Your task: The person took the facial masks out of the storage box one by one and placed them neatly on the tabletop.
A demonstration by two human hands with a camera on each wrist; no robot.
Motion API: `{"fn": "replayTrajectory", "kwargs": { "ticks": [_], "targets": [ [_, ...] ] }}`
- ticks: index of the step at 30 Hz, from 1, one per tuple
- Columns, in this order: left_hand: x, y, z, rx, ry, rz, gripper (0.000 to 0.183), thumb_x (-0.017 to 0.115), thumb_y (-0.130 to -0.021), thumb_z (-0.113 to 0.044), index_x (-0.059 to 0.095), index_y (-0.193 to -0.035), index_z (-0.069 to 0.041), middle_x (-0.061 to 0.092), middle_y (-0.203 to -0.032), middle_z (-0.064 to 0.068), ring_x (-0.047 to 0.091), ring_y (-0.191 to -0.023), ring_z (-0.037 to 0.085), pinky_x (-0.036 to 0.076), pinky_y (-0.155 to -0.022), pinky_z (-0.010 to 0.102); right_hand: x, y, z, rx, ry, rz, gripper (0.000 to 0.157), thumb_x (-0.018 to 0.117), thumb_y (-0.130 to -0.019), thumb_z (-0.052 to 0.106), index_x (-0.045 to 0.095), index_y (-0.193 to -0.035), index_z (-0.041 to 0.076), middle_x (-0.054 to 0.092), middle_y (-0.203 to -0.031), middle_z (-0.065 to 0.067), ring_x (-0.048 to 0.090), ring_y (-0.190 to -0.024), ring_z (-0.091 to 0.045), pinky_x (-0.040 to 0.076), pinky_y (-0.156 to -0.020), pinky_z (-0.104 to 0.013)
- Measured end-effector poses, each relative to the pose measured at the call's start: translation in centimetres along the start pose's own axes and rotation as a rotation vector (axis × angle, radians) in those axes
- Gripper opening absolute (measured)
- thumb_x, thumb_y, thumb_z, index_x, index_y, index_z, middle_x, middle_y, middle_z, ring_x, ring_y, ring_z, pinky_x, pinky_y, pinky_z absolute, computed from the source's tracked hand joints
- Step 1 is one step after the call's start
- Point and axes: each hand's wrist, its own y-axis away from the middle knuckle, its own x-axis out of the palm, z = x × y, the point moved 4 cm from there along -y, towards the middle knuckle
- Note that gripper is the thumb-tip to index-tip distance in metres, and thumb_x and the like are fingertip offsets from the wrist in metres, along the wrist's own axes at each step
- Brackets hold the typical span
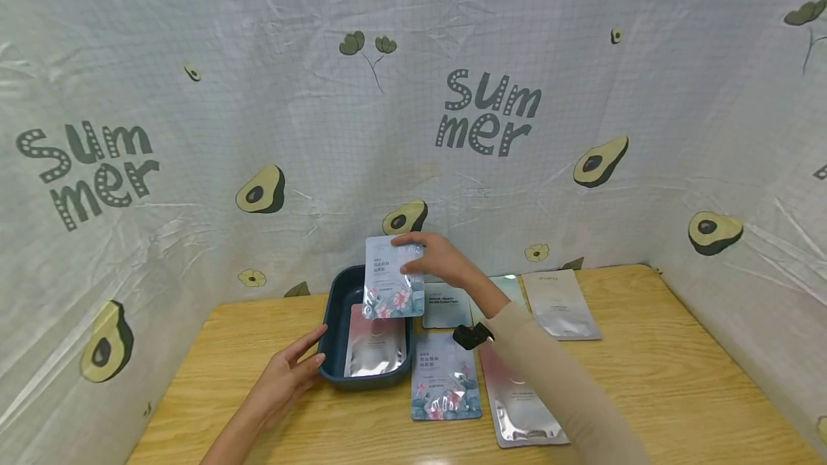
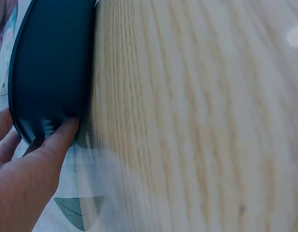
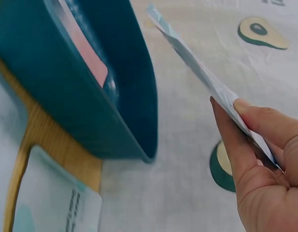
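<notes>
My right hand (image 1: 441,260) pinches a pale blue floral mask packet (image 1: 388,282) by its right side, thumb on one face and fingers on the other. The packet hangs above the back right part of a dark blue plastic bin (image 1: 363,383); in the right wrist view it appears edge-on, apart from the bin wall. Inside the bin lies a pink and silver mask packet (image 1: 377,346). My left hand (image 1: 284,379) rests its extended fingertips against the bin's left outer side, as the left wrist view also shows.
Right of the bin lie a second blue floral packet (image 1: 446,379), a pale green packet (image 1: 447,313), a pink and silver packet (image 1: 526,415) and a beige-silver packet (image 1: 561,305). Another pale packet is partly behind the right forearm. A printed cloth (image 1: 310,113) stands behind the wooden table (image 1: 672,364).
</notes>
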Motion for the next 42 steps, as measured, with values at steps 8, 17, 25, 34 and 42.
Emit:
{"fn": "replayTrajectory", "kwargs": {
  "ticks": [8, 17, 25, 34, 42],
  "targets": [
    [0.0, 0.1, 0.0, 0.007, 0.001, 0.013, 0.068, 0.058, -0.104, -0.011, 0.022, -0.161, -0.003, 0.009, -0.167, 0.024, 0.042, -0.14, 0.032, 0.047, -0.107, 0.04, -2.9, 2.4, -0.9, -0.007, -0.08, -0.006, 0.053, 0.08, -0.086, 0.003, 0.066, -0.135, 0.016, 0.053, -0.146, -0.011, 0.062, -0.11, -0.026, 0.054, -0.089, -0.033],
    [-0.1, 0.0, 0.2, -0.018, -0.01, -0.019, 0.066, 0.059, -0.104, -0.01, 0.027, -0.161, -0.006, 0.013, -0.167, 0.021, 0.045, -0.138, 0.031, 0.048, -0.106, 0.041, -6.4, 6.0, -2.3, -0.011, -0.11, -0.01, 0.054, 0.077, -0.087, 0.003, 0.063, -0.138, 0.012, 0.053, -0.144, -0.015, 0.062, -0.107, -0.028, 0.055, -0.083, -0.032],
    [-0.1, 0.0, 0.3, -0.011, -0.011, -0.011, 0.066, 0.058, -0.104, -0.01, 0.025, -0.161, -0.005, 0.012, -0.167, 0.022, 0.046, -0.136, 0.026, 0.049, -0.106, 0.038, -9.3, 9.7, -3.5, 0.025, -0.044, -0.035, 0.052, 0.078, -0.089, 0.009, 0.063, -0.138, 0.015, 0.055, -0.142, -0.016, 0.063, -0.106, -0.029, 0.057, -0.081, -0.034],
    [-0.1, 0.0, 0.4, -0.029, -0.01, -0.047, 0.063, 0.058, -0.104, -0.009, 0.031, -0.16, -0.009, 0.017, -0.167, 0.019, 0.041, -0.141, 0.034, 0.048, -0.107, 0.041, -11.9, 14.4, -5.6, 0.063, 0.024, -0.092, 0.054, 0.077, -0.091, 0.017, 0.059, -0.141, 0.011, 0.051, -0.138, -0.02, 0.063, -0.1, -0.03, 0.058, -0.077, -0.032],
    [-0.1, 0.1, 0.3, 0.001, -0.009, -0.025, 0.065, 0.058, -0.104, -0.01, 0.027, -0.161, -0.007, 0.014, -0.167, 0.021, 0.041, -0.141, 0.036, 0.049, -0.106, 0.041, -13.8, 18.5, -8.3, 0.112, 0.089, -0.171, 0.056, 0.078, -0.092, 0.027, 0.058, -0.142, 0.013, 0.055, -0.139, -0.021, 0.061, -0.093, -0.028, 0.057, -0.07, -0.029]
  ]
}}
